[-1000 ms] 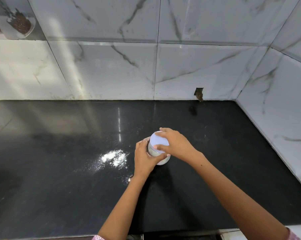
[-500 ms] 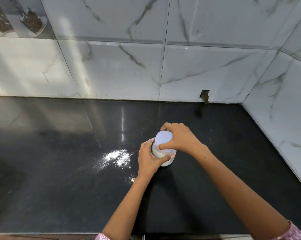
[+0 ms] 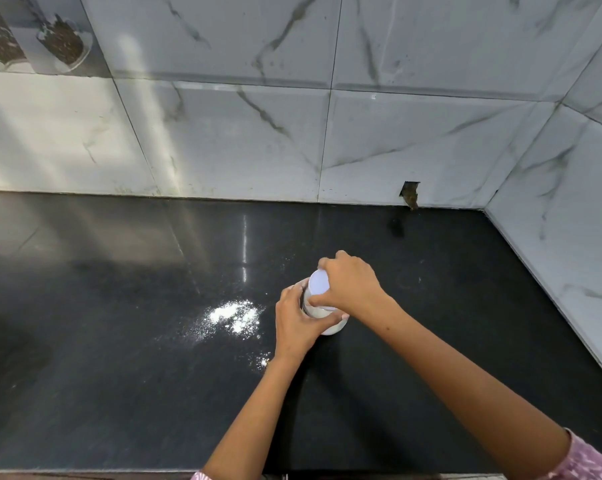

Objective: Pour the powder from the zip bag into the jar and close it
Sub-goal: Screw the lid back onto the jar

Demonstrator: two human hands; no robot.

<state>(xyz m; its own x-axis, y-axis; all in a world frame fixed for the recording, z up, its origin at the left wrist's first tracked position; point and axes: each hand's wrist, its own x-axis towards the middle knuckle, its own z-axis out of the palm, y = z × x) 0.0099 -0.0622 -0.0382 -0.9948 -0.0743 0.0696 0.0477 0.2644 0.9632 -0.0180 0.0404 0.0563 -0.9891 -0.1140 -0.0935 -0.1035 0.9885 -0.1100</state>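
A small clear jar (image 3: pixel 331 324) holding white powder stands upright on the black countertop (image 3: pixel 119 393), right of centre. My left hand (image 3: pixel 297 323) wraps around the jar's body from the left. On top sits a pale lavender round lid (image 3: pixel 318 283), and my right hand (image 3: pixel 349 289) grips it from above and the right. Most of the jar is hidden by my fingers. No zip bag is in view.
Spilled white powder (image 3: pixel 235 315) lies on the counter just left of the jar, with a smaller scatter (image 3: pixel 262 362) by my left wrist. Marble-tiled walls (image 3: pixel 258 140) close the back and right sides. A small hole (image 3: pixel 410 194) sits at the back wall's base.
My right hand has turned on the lid, its fingers shifting around the rim. The jar and my left hand have stayed in place; the camera has tilted slightly.
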